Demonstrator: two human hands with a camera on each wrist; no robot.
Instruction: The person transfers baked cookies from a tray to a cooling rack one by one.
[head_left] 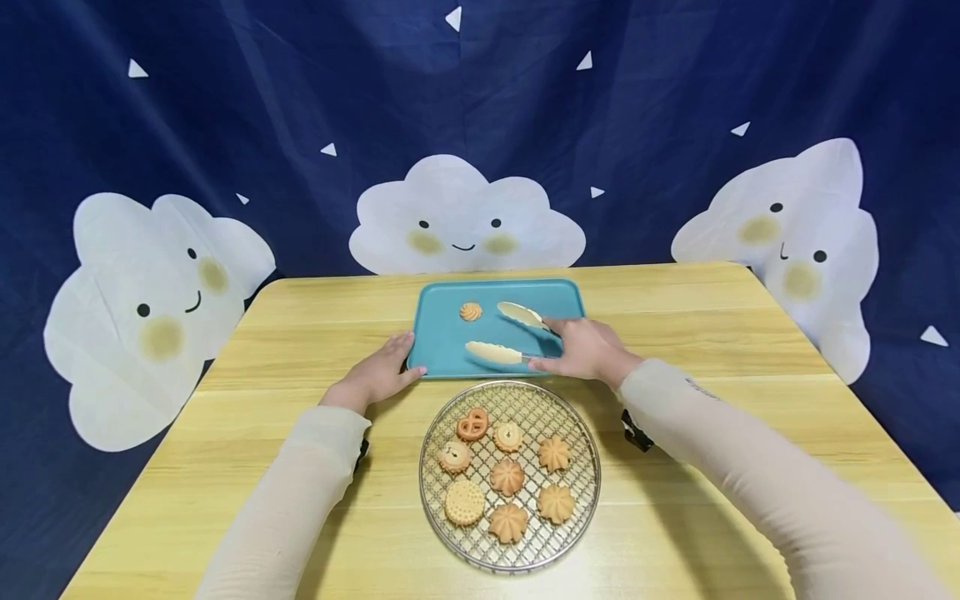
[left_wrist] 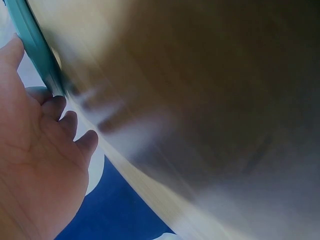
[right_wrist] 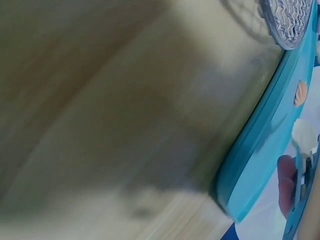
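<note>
My right hand (head_left: 592, 348) grips a pair of tongs (head_left: 495, 352) over the right part of a blue tray (head_left: 442, 358). The tongs' two cream-coloured heads stand apart, pointing left, with nothing between them. One swirled cookie (head_left: 470, 312) lies on the tray, left of the upper tong head. At the tray's left edge, my left hand (head_left: 378, 371) touches the rim, its thumb by the near corner and fingers along the side. The left wrist view shows these fingers (left_wrist: 86, 142) loosely bent beside the tray edge (left_wrist: 37, 45).
Nearer me, a round wire rack (head_left: 525, 400) holds several cookies, among them a pretzel-shaped one (head_left: 472, 424), a round dotted one (head_left: 464, 502) and a flower-shaped one (head_left: 508, 523). All stand on a wooden table (head_left: 300, 333). Behind hangs a dark blue cloth (head_left: 300, 75) with clouds.
</note>
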